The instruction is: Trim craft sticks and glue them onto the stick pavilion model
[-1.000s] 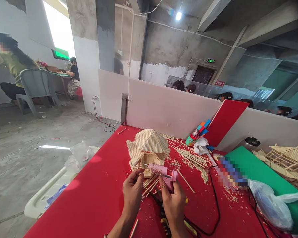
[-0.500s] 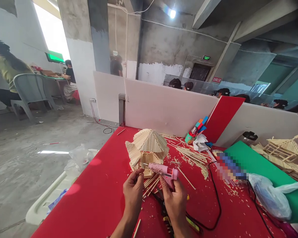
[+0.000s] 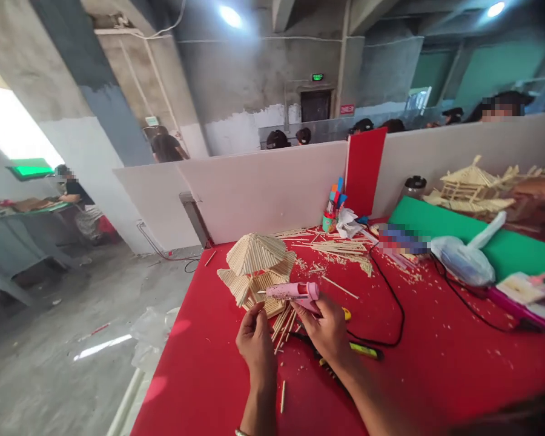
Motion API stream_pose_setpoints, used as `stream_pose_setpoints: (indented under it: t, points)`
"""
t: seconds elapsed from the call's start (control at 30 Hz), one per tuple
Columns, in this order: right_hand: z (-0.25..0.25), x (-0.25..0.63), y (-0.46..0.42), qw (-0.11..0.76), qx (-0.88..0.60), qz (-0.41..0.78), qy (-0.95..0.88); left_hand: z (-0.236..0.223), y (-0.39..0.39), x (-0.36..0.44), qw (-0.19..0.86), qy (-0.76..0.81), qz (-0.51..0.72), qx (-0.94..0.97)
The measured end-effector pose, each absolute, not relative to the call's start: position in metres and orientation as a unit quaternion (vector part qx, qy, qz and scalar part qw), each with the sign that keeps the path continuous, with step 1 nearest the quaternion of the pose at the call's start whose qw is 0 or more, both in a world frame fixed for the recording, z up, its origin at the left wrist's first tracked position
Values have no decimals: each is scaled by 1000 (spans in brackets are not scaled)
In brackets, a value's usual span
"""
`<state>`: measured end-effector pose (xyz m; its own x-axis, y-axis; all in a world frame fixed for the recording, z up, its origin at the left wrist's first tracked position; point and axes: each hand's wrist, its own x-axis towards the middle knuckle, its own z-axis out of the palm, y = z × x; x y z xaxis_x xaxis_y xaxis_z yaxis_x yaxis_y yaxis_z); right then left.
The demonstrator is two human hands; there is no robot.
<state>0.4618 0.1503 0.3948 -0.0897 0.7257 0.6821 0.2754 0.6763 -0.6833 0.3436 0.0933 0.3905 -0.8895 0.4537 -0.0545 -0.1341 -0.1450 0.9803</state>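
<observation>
My right hand (image 3: 327,330) is wrapped round the handle of a pink hot glue gun (image 3: 293,292), its nozzle pointing left. Just below the nozzle, the thumb and fingertips of my left hand (image 3: 257,339) are pinched together; whatever sits between them is too small to make out. Behind the gun stands a small pavilion model (image 3: 255,255) built of pale wooden sticks, with a layered roof; the gun and my left hand hide part of its base. Loose short sticks (image 3: 283,325) lie beside the base, between my hands.
Long sticks (image 3: 338,247) and shavings spread over the red table (image 3: 218,369). A black cable (image 3: 402,315) curves on the right, near a yellow-green cutter (image 3: 366,350). A cup of coloured strips (image 3: 329,223) stands by the white partition (image 3: 263,188). Another person's arm (image 3: 540,191) reaches toward a second stick model (image 3: 470,184).
The view has turned to the right, so another person's arm and a purple tray now show there. Both hands keep nearly the same pose, the glue gun still in my right.
</observation>
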Motion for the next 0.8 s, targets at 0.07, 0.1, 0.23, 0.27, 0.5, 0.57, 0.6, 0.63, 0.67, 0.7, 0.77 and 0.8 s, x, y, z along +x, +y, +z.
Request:
stream_pose_setpoints:
  t: [0.07, 0.1, 0.23, 0.27, 0.5, 0.57, 0.6, 0.63, 0.67, 0.7, 0.77, 0.8]
  points:
    - [397, 461, 151, 579, -350, 187, -712, 391, 95, 344, 198, 620, 747, 134]
    - [399, 461, 152, 581, -353, 180, -711, 391, 96, 344, 197, 621, 746, 136]
    - [408, 462, 154, 595, -352, 170, -702, 394, 100, 345, 184, 634, 736, 147]
    - [411, 462, 155, 601, -344, 172, -701, 395, 100, 344, 186, 641, 728, 155]
    - [418, 459, 154, 609, -322, 215, -692, 397, 103, 342, 174, 659, 719, 139]
    - [418, 459, 155, 610, -323, 218, -690, 399, 104, 342, 171, 666, 713, 138]
    - [418, 459, 156, 608, -325, 219, -690, 400, 103, 342, 172, 669, 710, 139]
    - [417, 459, 156, 607, -328, 219, -690, 400, 103, 342, 174, 670, 708, 140]
    - [417, 459, 157, 606, -331, 217, -690, 400, 103, 342, 175, 669, 708, 141]
    - [416, 459, 157, 605, -334, 215, -690, 400, 103, 342, 174, 667, 710, 143]
    - [415, 458, 157, 605, -337, 208, -691, 399, 103, 341, 171, 663, 714, 146]
    - [415, 458, 157, 604, -338, 206, -692, 397, 103, 340, 170, 661, 716, 147]
